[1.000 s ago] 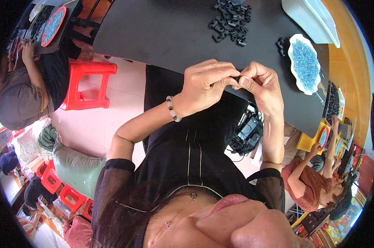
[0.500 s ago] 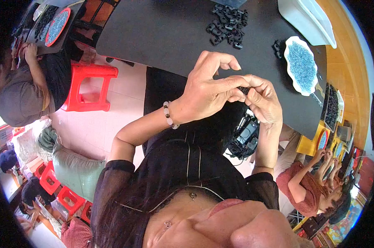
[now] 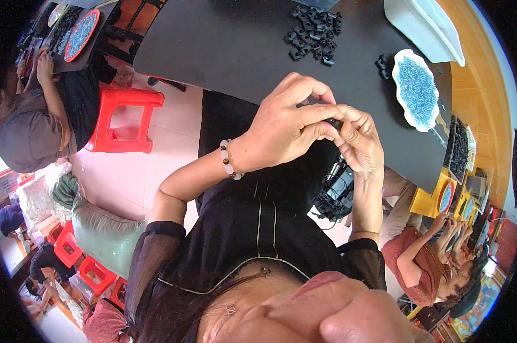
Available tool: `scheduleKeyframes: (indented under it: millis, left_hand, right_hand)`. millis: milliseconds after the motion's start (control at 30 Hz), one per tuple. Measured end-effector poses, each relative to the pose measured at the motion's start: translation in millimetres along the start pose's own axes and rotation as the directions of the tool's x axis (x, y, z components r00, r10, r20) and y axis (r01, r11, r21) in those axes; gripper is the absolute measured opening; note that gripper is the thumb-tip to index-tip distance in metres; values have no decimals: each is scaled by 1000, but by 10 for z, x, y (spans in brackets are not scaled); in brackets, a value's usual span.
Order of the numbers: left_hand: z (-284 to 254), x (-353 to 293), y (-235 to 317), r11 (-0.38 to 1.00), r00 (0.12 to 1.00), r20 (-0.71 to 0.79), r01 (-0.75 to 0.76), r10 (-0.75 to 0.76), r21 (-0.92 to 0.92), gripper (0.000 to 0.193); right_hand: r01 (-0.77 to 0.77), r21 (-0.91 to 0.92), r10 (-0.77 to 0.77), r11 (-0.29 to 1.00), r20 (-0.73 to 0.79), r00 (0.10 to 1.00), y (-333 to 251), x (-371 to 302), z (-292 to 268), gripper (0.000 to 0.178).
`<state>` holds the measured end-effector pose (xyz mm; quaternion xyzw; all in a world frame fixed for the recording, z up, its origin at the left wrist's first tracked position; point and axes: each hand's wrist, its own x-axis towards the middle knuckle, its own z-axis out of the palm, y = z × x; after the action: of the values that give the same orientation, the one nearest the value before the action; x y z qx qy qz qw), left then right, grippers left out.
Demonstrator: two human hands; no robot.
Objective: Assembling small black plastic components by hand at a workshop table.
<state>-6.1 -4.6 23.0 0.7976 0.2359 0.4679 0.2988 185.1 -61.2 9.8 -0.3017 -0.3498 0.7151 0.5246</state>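
Note:
My left hand (image 3: 287, 124), with a beaded bracelet on its wrist, and my right hand (image 3: 362, 140) meet above my lap at the near table edge. Between their fingertips sits a small black plastic part (image 3: 334, 122), mostly covered by the fingers. The left thumb and index finger pinch it from one side, the right thumb and fingers from the other. Farther off on the table lies a pile of similar black parts (image 3: 315, 34). To the right, a white scalloped dish (image 3: 400, 100) holds many small blue-grey pieces (image 3: 417, 91).
The dark table (image 3: 224, 46) spreads ahead of me. A white plastic bin (image 3: 424, 28) stands at its far right, and a few black parts (image 3: 382, 67) lie beside the dish. A red stool (image 3: 127, 103) and a seated person are on the left; other people work at the right.
My left index finger, raised and curled before, has come down toward the thumb at the black part. Both hands otherwise stay in nearly the same place.

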Motion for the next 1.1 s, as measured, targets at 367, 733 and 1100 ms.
scheduleKeyframes:
  millis: [367, 733, 1100]
  left_hand:
    - [31, -44, -170, 993, 991, -104, -74, 83, 88, 19]
    - [139, 41, -271, 999, 993, -118, 4, 1, 37, 23]
    - [84, 44, -263, 986, 995, -17, -102, 101, -129, 35]
  right_hand:
    - [-42, -78, 32, 996, -114, 993, -98, 0, 35, 45]
    - [-47, -142, 15, 989, -223, 975, -46, 116, -65, 41]
    - [12, -181, -28, 983, -85, 996, -41, 75, -30, 48]
